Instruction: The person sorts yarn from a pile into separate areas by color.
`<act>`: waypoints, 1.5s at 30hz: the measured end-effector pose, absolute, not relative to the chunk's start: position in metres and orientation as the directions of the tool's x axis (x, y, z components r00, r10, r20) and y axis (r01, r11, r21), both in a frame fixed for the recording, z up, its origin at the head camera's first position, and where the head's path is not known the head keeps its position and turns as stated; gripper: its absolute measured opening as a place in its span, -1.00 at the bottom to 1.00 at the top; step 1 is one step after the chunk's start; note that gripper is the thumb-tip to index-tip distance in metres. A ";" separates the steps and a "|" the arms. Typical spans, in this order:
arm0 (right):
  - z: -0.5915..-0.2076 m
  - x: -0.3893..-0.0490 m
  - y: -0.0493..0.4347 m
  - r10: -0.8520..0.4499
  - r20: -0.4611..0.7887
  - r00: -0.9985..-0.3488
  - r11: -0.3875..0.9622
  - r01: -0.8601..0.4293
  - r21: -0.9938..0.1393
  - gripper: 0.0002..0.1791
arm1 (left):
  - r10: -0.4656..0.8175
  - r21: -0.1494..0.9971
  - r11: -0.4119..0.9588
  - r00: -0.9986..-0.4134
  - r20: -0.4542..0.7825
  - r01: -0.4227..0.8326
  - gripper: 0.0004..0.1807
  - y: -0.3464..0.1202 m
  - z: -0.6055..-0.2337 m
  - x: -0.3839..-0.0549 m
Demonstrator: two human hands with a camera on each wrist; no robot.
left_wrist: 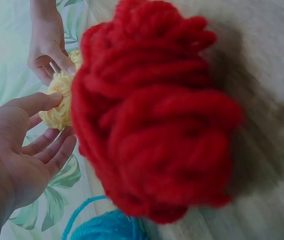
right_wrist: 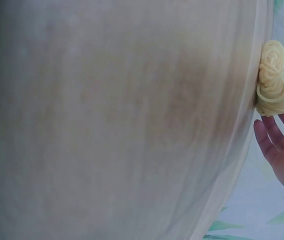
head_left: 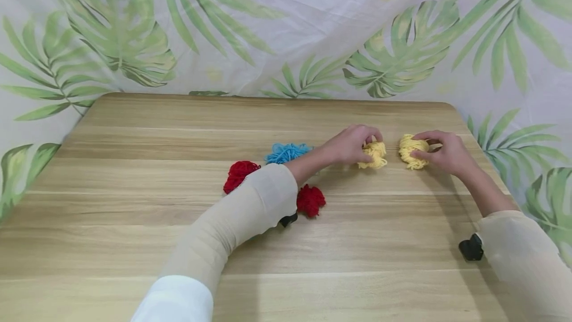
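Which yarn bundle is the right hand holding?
The rightmost yellow bundle in the head view: the right hand pinches it, while the left hand holds the other yellow bundle.

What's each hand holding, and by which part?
The left hand pinches the left yellow yarn bundle by its left side; the right hand pinches the right yellow yarn bundle by its right side, seen from the head camera.
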State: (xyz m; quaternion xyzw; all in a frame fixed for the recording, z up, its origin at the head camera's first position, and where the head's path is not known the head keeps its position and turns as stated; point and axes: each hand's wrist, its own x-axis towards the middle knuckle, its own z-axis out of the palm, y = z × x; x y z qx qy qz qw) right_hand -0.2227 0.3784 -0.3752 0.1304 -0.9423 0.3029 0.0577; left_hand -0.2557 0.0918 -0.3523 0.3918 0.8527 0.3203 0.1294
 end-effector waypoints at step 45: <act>-0.375 -0.222 0.377 -0.195 0.158 -0.968 0.782 -0.251 -0.571 -0.62 | 0.696 0.680 0.513 -0.718 0.027 0.523 -0.55 0.128 -0.367 -0.262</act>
